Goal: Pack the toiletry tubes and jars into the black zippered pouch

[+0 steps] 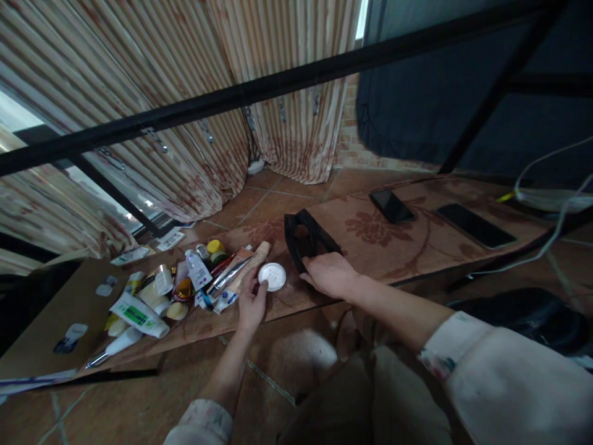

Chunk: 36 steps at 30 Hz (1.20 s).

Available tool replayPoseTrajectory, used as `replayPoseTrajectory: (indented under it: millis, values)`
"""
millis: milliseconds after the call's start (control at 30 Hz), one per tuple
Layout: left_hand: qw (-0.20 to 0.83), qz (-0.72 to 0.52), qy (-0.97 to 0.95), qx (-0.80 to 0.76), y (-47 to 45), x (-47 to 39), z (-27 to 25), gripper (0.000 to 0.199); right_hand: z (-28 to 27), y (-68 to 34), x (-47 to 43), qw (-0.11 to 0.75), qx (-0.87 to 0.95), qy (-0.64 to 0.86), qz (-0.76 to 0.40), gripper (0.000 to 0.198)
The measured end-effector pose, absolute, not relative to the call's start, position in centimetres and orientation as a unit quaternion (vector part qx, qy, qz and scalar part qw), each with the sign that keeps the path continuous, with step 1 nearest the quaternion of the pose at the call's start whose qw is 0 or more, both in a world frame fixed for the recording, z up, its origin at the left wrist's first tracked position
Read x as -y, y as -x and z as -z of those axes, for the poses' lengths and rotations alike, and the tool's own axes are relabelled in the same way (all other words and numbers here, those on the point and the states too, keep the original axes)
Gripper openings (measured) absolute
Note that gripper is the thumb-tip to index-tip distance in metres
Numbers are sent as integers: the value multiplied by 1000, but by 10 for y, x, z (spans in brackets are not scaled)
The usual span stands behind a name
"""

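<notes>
Between the thumb and fingers of my left hand (252,304) is a small round white jar (272,276), its flat lid facing up. My right hand (331,274) grips the near edge of a black pouch (303,238) that stands with its top spread apart; the inside is dark. Left of my left hand lies a heap of tubes and small bottles. In it are a white and green tube (139,315), a white and purple tube (198,270), a beige tube (257,254) and a yellow-lidded jar (215,247).
A cardboard box (60,315) stands at the left end of the cloth-covered bench (356,228). Two dark phones, one nearer (475,225) and one farther (391,206), lie at right beside a white cable (546,244). A black rail (250,93) crosses behind, before striped curtains (176,74).
</notes>
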<state>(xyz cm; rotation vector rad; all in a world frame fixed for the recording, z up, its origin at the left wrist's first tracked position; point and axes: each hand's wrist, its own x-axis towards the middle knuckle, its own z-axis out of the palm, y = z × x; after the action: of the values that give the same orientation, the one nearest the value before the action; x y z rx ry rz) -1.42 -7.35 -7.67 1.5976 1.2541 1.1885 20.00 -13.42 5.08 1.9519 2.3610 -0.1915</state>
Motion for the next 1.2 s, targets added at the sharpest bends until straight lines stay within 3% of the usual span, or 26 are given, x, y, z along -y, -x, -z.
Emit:
replayPoseTrajectory:
  millis: [133,400,800,1200]
  values:
    - [368,-455,-645,-492,14,74,77,45,-52,-199,134,40,-767,-636,72,38]
    - [388,-448,-646,-481,10,80,74,61,-52,-199,135,33,-773,-630,67,36]
    - [378,-431,-670,-471,10,81,69,49,-45,-201,133,8,-781,-624,42,32]
    - [376,-424,-684,-459,10,79,73,58,-47,-201,134,2,-776,-628,49,31]
